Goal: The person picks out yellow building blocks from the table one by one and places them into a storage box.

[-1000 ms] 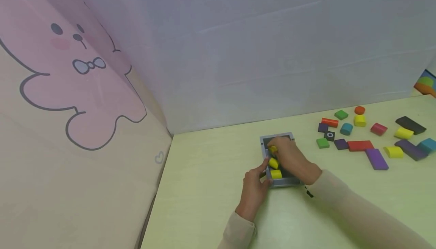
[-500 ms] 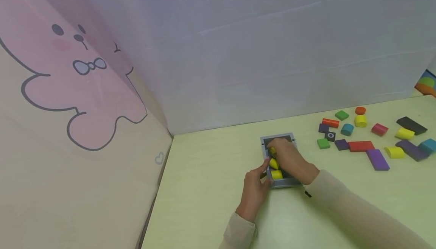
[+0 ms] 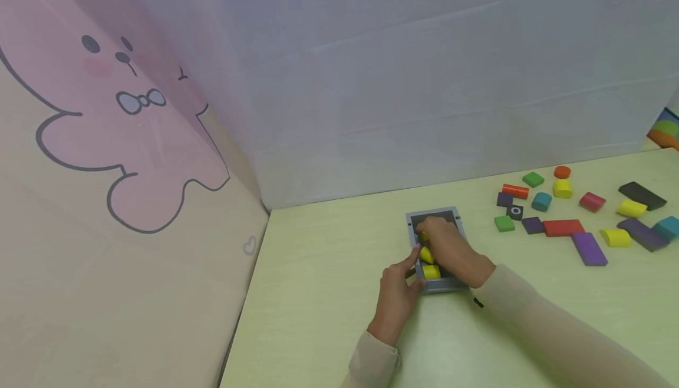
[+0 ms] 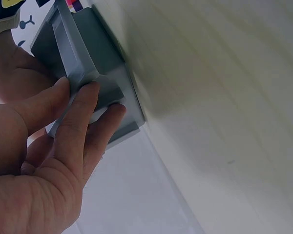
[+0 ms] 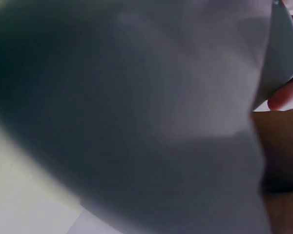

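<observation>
A grey rectangular box [image 3: 443,285] with raised walls lies on the table in the head view. My left hand [image 3: 395,296] holds its left side; in the left wrist view the thumb and fingertips pinch the box wall [image 4: 78,51]. Reaching into the box from the right, my right hand [image 3: 451,249] has its curled fingers and thumb on a yellow block [image 3: 423,236], mostly hidden by that hand. Nearer me inside the box are a tilted yellow block [image 3: 427,255] and a yellow half-round block [image 3: 431,272]. A blurred grey wall of the box [image 5: 151,117] fills most of the right wrist view.
Several coloured blocks lie scattered to the right of the box, among them a red bar [image 3: 563,228], a purple bar [image 3: 589,249], a black bar [image 3: 642,195] and a blue cylinder [image 3: 541,201]. A pale curtain [image 3: 424,81] hangs behind the table [image 3: 318,293].
My right hand has barely moved, and less of the yellow block at its fingertips shows now. The middle yellow block has turned slightly. The left hand stays put on the box.
</observation>
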Demonstrator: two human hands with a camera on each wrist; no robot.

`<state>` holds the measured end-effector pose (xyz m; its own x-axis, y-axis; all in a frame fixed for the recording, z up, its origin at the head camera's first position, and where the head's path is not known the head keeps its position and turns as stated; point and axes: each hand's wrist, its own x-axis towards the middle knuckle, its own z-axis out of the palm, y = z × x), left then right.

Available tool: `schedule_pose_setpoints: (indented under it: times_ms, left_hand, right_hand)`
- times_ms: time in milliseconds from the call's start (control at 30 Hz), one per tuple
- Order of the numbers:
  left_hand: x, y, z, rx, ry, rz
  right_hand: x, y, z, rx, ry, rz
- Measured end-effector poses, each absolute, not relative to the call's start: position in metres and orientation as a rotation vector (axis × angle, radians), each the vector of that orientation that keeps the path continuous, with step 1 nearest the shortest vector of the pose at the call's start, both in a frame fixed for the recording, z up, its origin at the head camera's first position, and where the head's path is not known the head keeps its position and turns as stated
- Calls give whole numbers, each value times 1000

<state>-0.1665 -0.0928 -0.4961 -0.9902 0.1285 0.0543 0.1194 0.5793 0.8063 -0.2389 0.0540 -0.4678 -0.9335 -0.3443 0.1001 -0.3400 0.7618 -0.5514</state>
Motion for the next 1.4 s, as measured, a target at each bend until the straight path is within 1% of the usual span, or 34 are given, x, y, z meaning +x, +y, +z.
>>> schedule_pose_setpoints:
  times_ms: [500,1200,1400]
  left_hand:
    - [-169,-92,-492,200,2765,1434]
    - [-168,-91,-496,167,2751,1421]
    - [-168,-92,-496,178,2749,1429]
  right_hand:
    - [-240,54,-473,-636,2983,-897]
    - [-238,55,-473,-629,2998,-841]
    - [-234,58,-472,-679,3018,-948]
